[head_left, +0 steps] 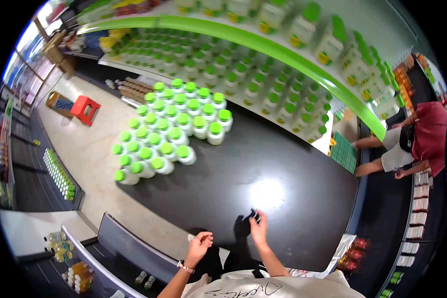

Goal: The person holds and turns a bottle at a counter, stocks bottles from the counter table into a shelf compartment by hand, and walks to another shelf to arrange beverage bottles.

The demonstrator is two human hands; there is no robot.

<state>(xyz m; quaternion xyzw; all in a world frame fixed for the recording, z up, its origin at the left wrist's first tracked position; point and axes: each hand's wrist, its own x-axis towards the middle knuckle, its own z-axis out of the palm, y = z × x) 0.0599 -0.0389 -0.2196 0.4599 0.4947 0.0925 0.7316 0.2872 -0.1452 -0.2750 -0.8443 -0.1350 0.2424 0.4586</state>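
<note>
My left hand (pixel 199 247), with a bracelet at the wrist, hovers over the near edge of the dark tabletop (pixel 283 193). Its fingers are loosely bent and apart, with nothing visible in them. To its right, my right hand (pixel 259 229) is over the tabletop, thumb and fingers closed around a small black thing (pixel 254 214) too small to make out. A dark shadow falls beside that hand. Farther off on the left part of the table stand several rows of white bottles with green caps (pixel 161 124), upright and close together; neither hand touches them.
Behind the table, a shelf with a green front edge (pixel 263 47) holds more green-capped bottles. A red stool (pixel 86 110) stands on the floor at left. On the right, a person in a red shirt (pixel 429 134) is beside a green crate (pixel 343 153). Red packages (pixel 356 255) lie near right.
</note>
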